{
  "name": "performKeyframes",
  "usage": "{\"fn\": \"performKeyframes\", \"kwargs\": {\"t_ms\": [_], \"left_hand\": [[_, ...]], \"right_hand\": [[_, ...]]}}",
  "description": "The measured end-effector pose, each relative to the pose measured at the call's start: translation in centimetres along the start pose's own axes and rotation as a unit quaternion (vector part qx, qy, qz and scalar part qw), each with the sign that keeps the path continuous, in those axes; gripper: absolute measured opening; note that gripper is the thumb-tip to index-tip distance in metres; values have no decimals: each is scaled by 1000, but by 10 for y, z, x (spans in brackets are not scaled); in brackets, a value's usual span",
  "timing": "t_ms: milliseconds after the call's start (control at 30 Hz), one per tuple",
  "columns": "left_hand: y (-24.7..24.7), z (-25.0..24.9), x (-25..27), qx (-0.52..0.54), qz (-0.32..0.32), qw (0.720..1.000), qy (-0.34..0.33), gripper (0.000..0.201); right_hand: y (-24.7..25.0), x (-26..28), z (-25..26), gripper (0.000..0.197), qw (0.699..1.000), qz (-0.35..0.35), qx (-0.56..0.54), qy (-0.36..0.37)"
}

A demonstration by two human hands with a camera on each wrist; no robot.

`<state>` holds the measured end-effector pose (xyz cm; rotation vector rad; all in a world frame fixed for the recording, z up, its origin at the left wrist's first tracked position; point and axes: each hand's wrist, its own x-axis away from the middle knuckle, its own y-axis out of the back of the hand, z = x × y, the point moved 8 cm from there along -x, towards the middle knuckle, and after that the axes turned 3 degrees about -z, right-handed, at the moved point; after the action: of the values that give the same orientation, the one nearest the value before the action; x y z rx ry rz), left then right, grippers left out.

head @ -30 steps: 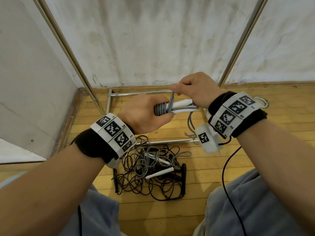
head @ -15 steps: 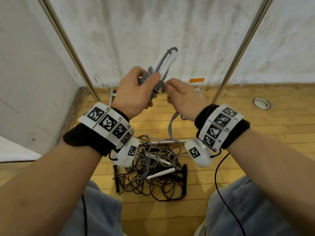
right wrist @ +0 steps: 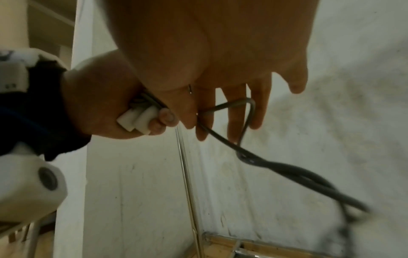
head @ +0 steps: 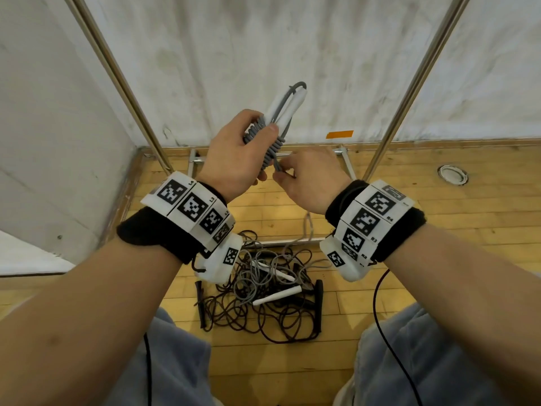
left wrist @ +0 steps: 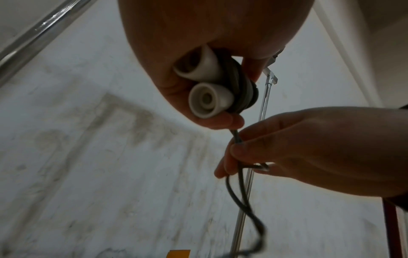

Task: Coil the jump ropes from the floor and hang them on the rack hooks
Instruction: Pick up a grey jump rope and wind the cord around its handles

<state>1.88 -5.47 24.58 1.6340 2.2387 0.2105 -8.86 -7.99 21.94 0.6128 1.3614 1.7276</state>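
Observation:
My left hand [head: 234, 153] grips a grey jump rope bundle [head: 270, 133]: two white handles [left wrist: 207, 87] side by side with grey cord wound around them, pointing up toward the wall. Just below it, my right hand [head: 304, 177] pinches the loose grey cord [left wrist: 237, 139] between thumb and forefinger; a bent loop of cord [right wrist: 247, 111] runs past its straighter outer fingers and hangs down. On the floor between my knees lies a tangled pile of ropes [head: 263, 294], dark and grey, with a white handle [head: 276, 295] and black handles [head: 318, 306].
Two slanted metal rack poles [head: 123, 80] [head: 415, 83] rise on either side of my hands, with the rack's base bars [head: 342, 159] on the wooden floor. White walls stand behind and to the left. A round floor fitting [head: 452, 174] sits at the right.
Both hands have lifted the bundle from horizontal at waist level to upright before the wall. My right hand dropped from above the handles to below the bundle, holding the loose cord.

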Motion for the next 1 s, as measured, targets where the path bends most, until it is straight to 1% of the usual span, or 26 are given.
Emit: {"fn": "performKeyframes", "kwargs": {"t_ms": [33, 100, 167, 200, 300, 400, 500, 600, 633, 667, 733, 767, 833, 900, 967, 1000], "left_hand": [[0, -1, -1, 2, -3, 1000, -1, 13], [4, -2, -4, 7, -13, 1000, -3, 11], [9, -1, -7, 8, -26, 1000, -1, 9], [11, 0, -8, 6, -33, 999, 0, 9], [17, 3, -10, -21, -48, 999, -8, 9], [19, 3, -8, -79, -35, 995, -40, 14], [19, 4, -7, -150, -25, 986, -71, 20], [22, 12, -9, -243, -26, 966, -83, 30], [22, 15, -9, -275, -25, 957, -86, 31], [23, 17, -10, -299, -22, 950, -86, 32], [24, 23, -11, -321, -16, 943, -80, 32], [23, 25, -12, -330, -13, 941, -78, 32], [19, 30, -11, -359, -4, 930, -75, 32], [15, 35, -11, -388, 6, 919, -68, 31], [14, 40, -13, -411, 21, 910, -53, 32], [15, 43, -14, -419, 29, 906, -43, 33]], "right_hand": [[-1, 0, 0, 23, 1000, -9, -12, 5], [-3, 1, 1, 20, 994, -17, -112, -1], [-7, 2, -3, 20, 975, -14, -221, -29], [-9, 2, -4, 20, 966, -7, -255, -39], [-16, 6, -3, 21, 945, 20, -322, -51], [-18, 10, -3, 16, 928, 21, -368, -59], [-16, 10, -5, 9, 938, -4, -341, -56], [-12, 8, -8, 16, 964, -26, -260, -50], [-11, 8, -7, 11, 971, -23, -233, -43], [-10, 7, -5, 6, 979, -13, -201, -31], [-9, 7, -3, 19, 991, 15, -131, -12], [-9, 7, -2, 21, 993, 31, -109, -10], [-9, 8, 0, 26, 995, 63, -79, -9], [-10, 9, 2, 24, 995, 87, -48, -8], [-7, 9, 1, 22, 995, 95, -13, -3], [-4, 9, -1, 24, 996, 90, 1, 0]]}}
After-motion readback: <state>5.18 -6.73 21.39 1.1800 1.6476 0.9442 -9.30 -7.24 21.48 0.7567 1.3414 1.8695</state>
